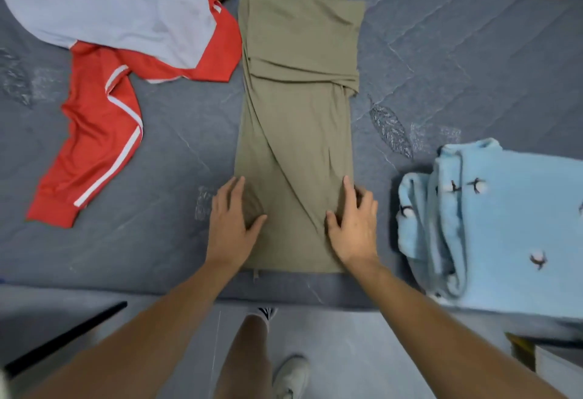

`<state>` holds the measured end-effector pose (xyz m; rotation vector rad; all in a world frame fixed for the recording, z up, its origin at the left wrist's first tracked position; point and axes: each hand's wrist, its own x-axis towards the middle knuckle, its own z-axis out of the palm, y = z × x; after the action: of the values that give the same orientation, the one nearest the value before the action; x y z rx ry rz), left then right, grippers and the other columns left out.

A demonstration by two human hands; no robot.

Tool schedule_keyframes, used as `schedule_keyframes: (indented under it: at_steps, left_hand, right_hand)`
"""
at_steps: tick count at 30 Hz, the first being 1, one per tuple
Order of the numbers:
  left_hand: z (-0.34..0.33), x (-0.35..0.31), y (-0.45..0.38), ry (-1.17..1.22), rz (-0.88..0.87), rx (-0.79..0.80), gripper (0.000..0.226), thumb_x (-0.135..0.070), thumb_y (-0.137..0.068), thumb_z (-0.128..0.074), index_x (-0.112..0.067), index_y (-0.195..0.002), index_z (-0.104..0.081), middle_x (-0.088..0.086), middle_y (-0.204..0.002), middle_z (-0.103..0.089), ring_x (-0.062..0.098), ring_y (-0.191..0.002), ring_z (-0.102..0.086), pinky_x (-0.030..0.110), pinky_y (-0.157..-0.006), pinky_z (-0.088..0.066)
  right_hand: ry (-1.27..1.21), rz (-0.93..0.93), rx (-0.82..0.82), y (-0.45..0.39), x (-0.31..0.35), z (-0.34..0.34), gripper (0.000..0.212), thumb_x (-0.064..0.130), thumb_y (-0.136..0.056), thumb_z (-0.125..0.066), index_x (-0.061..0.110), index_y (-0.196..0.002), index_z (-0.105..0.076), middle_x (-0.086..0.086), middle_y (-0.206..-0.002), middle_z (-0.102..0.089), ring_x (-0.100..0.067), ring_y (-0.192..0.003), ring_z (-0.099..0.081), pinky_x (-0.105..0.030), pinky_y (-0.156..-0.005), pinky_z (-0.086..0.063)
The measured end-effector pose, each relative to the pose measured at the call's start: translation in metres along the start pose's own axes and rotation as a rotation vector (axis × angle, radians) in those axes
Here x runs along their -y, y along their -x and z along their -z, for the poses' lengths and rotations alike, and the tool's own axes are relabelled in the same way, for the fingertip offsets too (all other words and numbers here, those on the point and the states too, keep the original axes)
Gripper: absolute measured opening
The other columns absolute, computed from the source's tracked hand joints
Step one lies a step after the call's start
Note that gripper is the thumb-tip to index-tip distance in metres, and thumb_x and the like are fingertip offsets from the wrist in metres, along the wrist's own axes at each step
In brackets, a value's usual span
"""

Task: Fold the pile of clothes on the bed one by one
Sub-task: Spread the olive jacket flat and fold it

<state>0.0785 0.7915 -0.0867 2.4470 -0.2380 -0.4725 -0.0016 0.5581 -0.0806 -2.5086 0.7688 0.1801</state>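
Hands lie flat, fingers straight: left hand (232,222) and right hand (355,225) press the near corners of the olive garment (296,133), stretched away between them on the bed (441,61). Lifting unevenly could undo the loose fold beyond.

Premises: domestic bedroom. Evidence: a bed (441,61) covered with a grey quilted spread bearing a leaf pattern, with household clothing laid across it, namely a red jacket (94,133) with white stripes, an olive garment (296,114) and a folded light blue fleece (492,225). Pale hard floor (362,351) alongside the bed edge.
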Motion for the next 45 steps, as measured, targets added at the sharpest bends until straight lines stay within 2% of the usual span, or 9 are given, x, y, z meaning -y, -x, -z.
schedule_keyframes:
  at_steps: [7, 11, 13, 15, 19, 25, 30, 40, 45]
  left_hand:
    - [-0.008, 0.009, 0.066, 0.252, 0.203, -0.004, 0.067, -0.027, -0.092, -0.076, -0.026, -0.147, -0.039, 0.004, -0.136, -0.054, 0.023, -0.126, -0.046, 0.039, -0.104, -0.043]
    - [0.002, 0.009, 0.066, 0.342, 0.143, 0.010, 0.061, -0.012, -0.095, -0.072, -0.031, -0.144, -0.041, -0.006, -0.128, -0.061, 0.016, -0.115, -0.058, 0.033, -0.098, -0.045]
    - [0.007, 0.014, 0.068, 0.314, 0.101, 0.050, 0.052, -0.012, -0.095, -0.070, -0.032, -0.135, -0.044, 0.002, -0.122, -0.064, 0.026, -0.107, -0.062, 0.040, -0.097, -0.049]
    - [0.010, 0.018, 0.075, 0.272, 0.092, 0.078, 0.040, -0.012, -0.095, -0.069, -0.030, -0.123, -0.046, 0.018, -0.110, -0.065, 0.035, -0.096, -0.060, 0.042, -0.091, -0.048]
    - [0.013, 0.023, 0.109, 0.243, 0.098, 0.127, 0.026, -0.013, -0.097, -0.065, -0.029, -0.102, -0.046, 0.013, -0.074, -0.056, 0.021, -0.063, -0.047, 0.039, -0.068, -0.045]
    - [0.025, 0.028, 0.145, 0.388, 0.269, 0.191, 0.028, -0.007, -0.091, -0.077, -0.023, -0.076, -0.058, -0.002, -0.076, -0.061, 0.012, -0.052, -0.054, 0.034, -0.052, -0.055]
    - [0.073, -0.009, 0.107, 0.621, 0.473, 0.150, 0.013, -0.008, -0.093, -0.075, -0.006, -0.082, -0.067, 0.008, -0.066, -0.062, 0.011, -0.040, -0.055, 0.019, -0.035, -0.035]
    - [0.115, -0.073, -0.052, 0.846, 0.633, -0.006, 0.015, -0.014, -0.098, -0.071, 0.000, -0.096, -0.068, 0.013, -0.074, -0.071, 0.012, -0.043, -0.067, 0.019, -0.041, -0.054]
    - [0.092, -0.067, -0.121, 0.857, 0.621, -0.056, 0.029, -0.027, -0.104, -0.061, -0.003, -0.121, -0.061, 0.015, -0.101, -0.071, 0.021, -0.065, -0.072, 0.033, -0.059, -0.061]
  right_hand:
    - [-0.371, -0.152, 0.243, 0.066, -0.024, 0.017, 0.085, 0.021, -0.098, -0.068, 0.037, -0.164, -0.016, -0.008, -0.148, -0.057, -0.035, -0.137, -0.049, -0.038, -0.115, -0.036]
    - [-0.506, -0.151, 0.189, 0.071, -0.028, 0.016, 0.080, 0.013, -0.098, -0.068, 0.040, -0.161, -0.026, 0.007, -0.149, -0.053, -0.018, -0.136, -0.047, -0.034, -0.120, -0.032]
    - [-0.538, -0.123, 0.168, 0.074, -0.032, 0.013, 0.077, 0.009, -0.096, -0.067, 0.046, -0.154, -0.034, 0.008, -0.149, -0.054, -0.021, -0.135, -0.051, -0.044, -0.120, -0.038]
    - [-0.598, -0.118, 0.149, 0.080, -0.036, 0.011, 0.073, 0.005, -0.094, -0.067, 0.051, -0.145, -0.041, 0.005, -0.143, -0.058, -0.026, -0.127, -0.060, -0.055, -0.104, -0.053]
    - [-0.706, -0.179, 0.215, 0.119, -0.033, 0.021, 0.065, -0.004, -0.098, -0.061, 0.040, -0.143, -0.045, -0.008, -0.138, -0.056, -0.021, -0.092, -0.068, -0.036, -0.063, -0.064]
    - [-0.845, -0.384, 0.307, 0.157, -0.032, 0.050, 0.049, 0.001, -0.098, -0.064, 0.029, -0.137, -0.054, -0.019, -0.123, -0.067, -0.030, -0.073, -0.071, -0.042, -0.066, -0.065]
    - [-0.990, -0.493, 0.254, 0.120, 0.006, 0.094, 0.026, 0.009, -0.098, -0.065, 0.022, -0.120, -0.072, -0.013, -0.098, -0.074, -0.029, -0.062, -0.072, -0.038, -0.064, -0.064]
    - [-1.179, -0.720, 0.139, -0.030, 0.072, 0.113, 0.013, 0.017, -0.101, -0.055, 0.009, -0.098, -0.065, -0.008, -0.070, -0.075, -0.027, -0.067, -0.074, -0.040, -0.063, -0.063]
    - [-1.090, -0.668, 0.095, -0.099, 0.080, 0.086, 0.030, 0.028, -0.102, -0.056, 0.011, -0.126, -0.062, -0.017, -0.111, -0.073, -0.031, -0.090, -0.071, -0.044, -0.082, -0.059]
